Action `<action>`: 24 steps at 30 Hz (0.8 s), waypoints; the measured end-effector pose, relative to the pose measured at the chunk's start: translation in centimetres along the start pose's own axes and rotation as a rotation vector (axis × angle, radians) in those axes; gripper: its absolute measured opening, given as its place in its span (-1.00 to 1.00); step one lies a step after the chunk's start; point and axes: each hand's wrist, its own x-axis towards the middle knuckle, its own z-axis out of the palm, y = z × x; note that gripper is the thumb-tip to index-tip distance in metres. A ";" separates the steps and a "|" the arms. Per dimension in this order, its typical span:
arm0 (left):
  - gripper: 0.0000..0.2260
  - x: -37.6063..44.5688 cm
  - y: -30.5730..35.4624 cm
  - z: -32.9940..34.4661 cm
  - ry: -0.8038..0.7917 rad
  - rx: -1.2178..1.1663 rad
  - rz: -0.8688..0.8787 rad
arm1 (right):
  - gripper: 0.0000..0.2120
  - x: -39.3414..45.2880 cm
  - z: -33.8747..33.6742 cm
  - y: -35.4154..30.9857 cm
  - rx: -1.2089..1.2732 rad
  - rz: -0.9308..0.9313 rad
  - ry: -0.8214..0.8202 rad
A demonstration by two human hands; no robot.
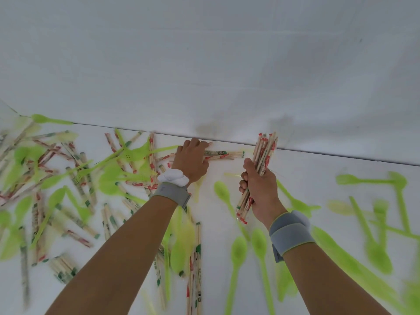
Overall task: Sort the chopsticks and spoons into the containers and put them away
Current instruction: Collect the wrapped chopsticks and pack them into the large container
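My right hand (259,185) grips a bundle of paper-wrapped chopsticks (266,150), held upright and tilted, above the white table (318,169). My left hand (193,159) reaches to the table's far edge. Its fingers and thumb curl over a few wrapped chopsticks (223,154) lying there, which stick out to the right of the hand. Many more wrapped chopsticks (79,185) lie scattered at the left, mixed with green plastic spoons (127,155). Other green spoons (237,248) lie loose between my arms and at the right (377,251). No container is in view.
A white wall (204,64) rises right behind the table's far edge. A green fork (79,176) lies in the left pile. The image is motion-blurred towards the sides. Both wrists wear grey straps.
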 end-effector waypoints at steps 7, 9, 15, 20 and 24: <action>-0.81 1.0 -0.6 0.7 0.023 0.056 0.137 | -0.81 0.2 -0.4 0.1 0.003 -0.002 0.032; -0.84 1.1 -0.5 0.7 -0.005 0.076 0.156 | -0.81 0.1 -0.4 0.1 0.005 0.001 0.038; -0.89 1.3 -0.3 0.8 -0.054 0.125 0.193 | -0.81 -0.2 -0.4 0.1 0.001 0.014 0.043; -0.85 0.9 -0.8 0.7 -0.079 0.105 0.260 | -0.81 -0.4 -1.0 0.2 0.000 0.019 0.057; -0.90 0.5 -0.8 0.7 0.040 0.057 0.278 | -0.81 -0.7 -1.3 0.2 -0.006 0.022 0.066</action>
